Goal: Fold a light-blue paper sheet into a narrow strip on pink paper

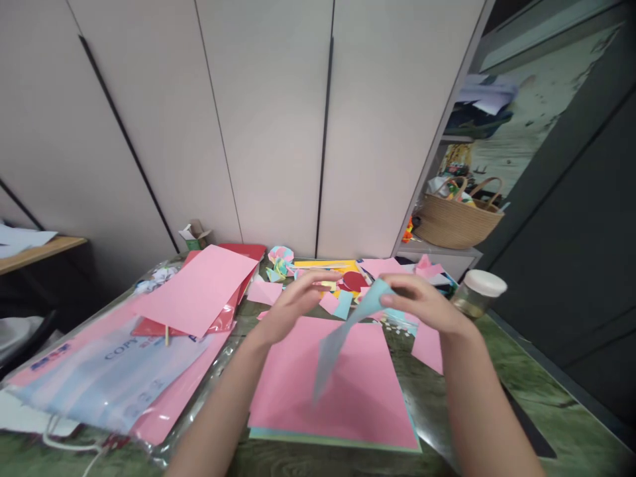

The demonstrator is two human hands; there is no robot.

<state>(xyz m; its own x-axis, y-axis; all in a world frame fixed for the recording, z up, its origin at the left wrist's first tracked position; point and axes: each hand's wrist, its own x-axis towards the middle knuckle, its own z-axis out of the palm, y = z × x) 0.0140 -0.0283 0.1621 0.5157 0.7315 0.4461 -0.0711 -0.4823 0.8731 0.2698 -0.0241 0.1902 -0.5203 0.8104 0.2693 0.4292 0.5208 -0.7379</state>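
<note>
Pinched between the thumb and fingers of my right hand (415, 299) is a piece of light blue paper (342, 338), hanging at a slant and a little curled. My left hand (301, 298) hovers to the left of it, fingers apart and bent, holding nothing. Below both hands lies a stack of coloured paper (293, 391) with a pink sheet on top and blue and green edges showing under it. Small pink and blue cut pieces (342, 305) are scattered just beyond the stack.
At left, a pink sheet (203, 288) lies on red packets beside a clear plastic bag of paper (134, 371). A lidded jar (479, 291) stands at right. Cabinet doors (268, 132) rise behind the table, and a woven basket (457, 218) sits on a shelf.
</note>
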